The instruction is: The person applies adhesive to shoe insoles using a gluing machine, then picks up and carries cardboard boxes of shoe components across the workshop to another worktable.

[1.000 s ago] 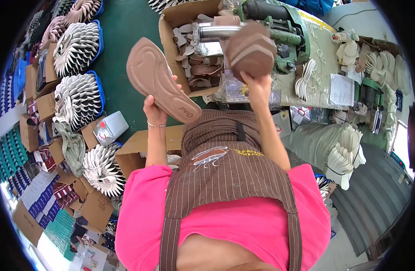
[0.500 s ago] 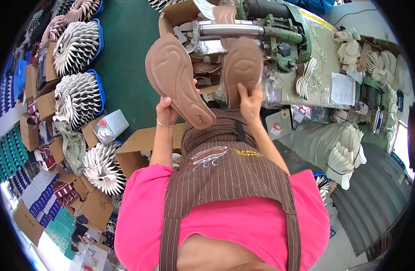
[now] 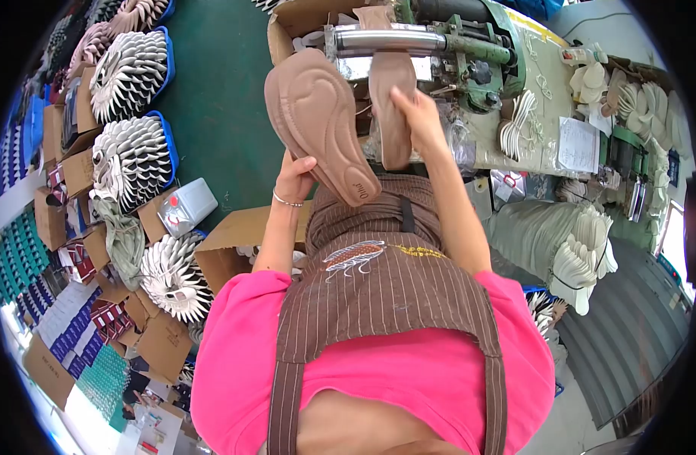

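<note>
My left hand [image 3: 295,176] is closed on the lower part of a brown padded insole [image 3: 315,114], its stitched, curved pattern facing up and a printed word at the heel. My right hand [image 3: 421,121] grips another brown insole [image 3: 396,148], thumb on top. That insole's upper end reaches the shiny metal roller [image 3: 390,39] of a green machine [image 3: 481,76]. A brown piece [image 3: 374,17] shows beyond the roller; I cannot tell whether it belongs to the same insole.
A cardboard box [image 3: 285,42] stands behind the insoles, beside the roller. Blue trays [image 3: 168,152] of fanned white insoles line the left. A worktable [image 3: 541,114] with a paper sheet [image 3: 578,145] is at right. Bundled white insoles [image 3: 583,262] lie below it. An open carton [image 3: 234,243] is near my left forearm.
My right hand has moved up and slightly left, bringing its insole against the roller. My left hand and its insole have shifted right. A white piece above the roller is gone from view.
</note>
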A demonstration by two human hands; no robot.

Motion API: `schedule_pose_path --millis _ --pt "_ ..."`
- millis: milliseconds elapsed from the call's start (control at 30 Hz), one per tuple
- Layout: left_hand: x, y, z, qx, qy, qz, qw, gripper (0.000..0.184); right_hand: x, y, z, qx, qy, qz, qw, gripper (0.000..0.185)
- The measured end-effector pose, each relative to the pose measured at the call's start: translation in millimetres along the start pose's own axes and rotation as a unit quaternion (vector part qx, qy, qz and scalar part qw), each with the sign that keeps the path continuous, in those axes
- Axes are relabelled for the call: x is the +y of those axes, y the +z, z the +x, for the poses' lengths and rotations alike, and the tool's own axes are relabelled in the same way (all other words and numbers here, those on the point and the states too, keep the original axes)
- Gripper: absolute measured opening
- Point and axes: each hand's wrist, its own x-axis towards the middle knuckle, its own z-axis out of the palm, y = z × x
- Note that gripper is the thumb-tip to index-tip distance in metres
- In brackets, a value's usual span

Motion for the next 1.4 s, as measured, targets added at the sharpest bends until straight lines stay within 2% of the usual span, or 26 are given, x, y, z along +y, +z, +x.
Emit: schedule_pose_path --millis 33,67,167,200,233,300,333,400,500,533,667,800,867,933,1000,1067,1100,1133,1167,1233,1300,1333,1367,1400 --pt "1 5 -1 0.01 -0.001 0.026 1.0 0.075 -11 3 7 -0.031 -0.019 0.027 0.999 0.024" --pt "2 9 -1 0.019 -0.001 0.052 0.998 0.074 -21 6 6 -0.051 -0.004 0.027 0.998 0.035" --pt "1 19 6 0.039 0.011 0.1 0.994 0.069 -21 37 -39 -0.039 -0.032 -0.031 0.998 0.042" --pt "0 22 8 0.046 0.014 0.124 0.991 0.068 -25 43 -58 -0.116 -0.037 -0.05 0.991 0.048" --pt "1 26 9 0.054 0.015 0.149 0.987 0.067 -13 52 -63 -0.105 -0.156 -0.083 0.979 0.051" --pt "0 39 10 0.065 0.059 0.178 0.98 0.055 -4 52 -66 -0.05 -0.156 -0.145 0.976 0.044" --pt "-1 44 12 0.072 0.075 0.197 0.975 0.052 -15 55 -69 -0.039 -0.118 -0.086 0.988 0.036" --pt "-4 48 16 0.093 0.107 0.232 0.962 0.046 -7 50 -65 -0.011 -0.133 -0.074 0.988 0.034" --pt "-10 51 19 0.093 0.152 0.261 0.949 0.049 -5 48 -66 0.015 -0.15 -0.031 0.988 0.035" --pt "-10 48 18 0.087 0.123 0.243 0.958 0.057 -5 49 -66 0.016 -0.166 -0.007 0.986 0.037" --pt "-12 30 15 0.006 0.06 0.14 0.988 0.069 -8 44 -66 -0.005 -0.182 0.032 0.983 0.043" --pt "-11 31 11 0.039 0.012 -0.005 0.999 0.064 -4 37 -72 0.031 -0.222 0.054 0.973 0.046" --pt "-12 20 12 0.063 0.015 -0.011 0.998 0.062 0 31 -74 0.053 -0.266 0.083 0.959 0.047" --pt "-13 5 12 0.076 0.047 0.033 0.995 0.054 23 16 -69 0.082 -0.253 0.067 0.962 0.047" --pt "-7 -11 9 0.077 0.04 0.006 0.996 0.055 45 3 -56 0.122 -0.243 0.025 0.962 0.044" --pt "-2 -18 7 0.085 0.029 -0.016 0.996 0.058 41 -7 -29 0.122 -0.242 -0.018 0.962 0.04" --pt "2 -13 9 0.045 0.022 -0.034 0.998 0.06 37 -10 -16 0.12 -0.242 -0.039 0.962 0.038" --pt "8 -5 10 0.006 0.014 -0.052 0.999 0.061 26 -6 -5 0.107 -0.292 0.003 0.951 0.033" --pt "12 -2 10 -0.033 0.008 -0.07 0.997 0.062 19 -3 -5 0.096 -0.275 0.013 0.957 0.031" --pt "6 -10 4 0.026 0.012 -0.057 0.998 0.062 13 5 -25 0.117 -0.3 -0.072 0.944 0.035" --pt "0 -17 7 0.078 0.021 -0.045 0.996 0.063 37 5 -41 0.118 -0.29 -0.095 0.945 0.04" --pt "-1 -15 7 0.075 0.017 -0.052 0.996 0.06 45 9 -43 0.119 -0.299 -0.085 0.943 0.045" --pt "-3 -14 6 0.065 0.004 -0.063 0.996 0.058 48 7 -39 0.146 -0.289 -0.135 0.937 0.041" --pt "-4 -12 7 0.055 -0.009 -0.074 0.996 0.056 48 3 -25 0.123 -0.288 -0.131 0.94 0.038"
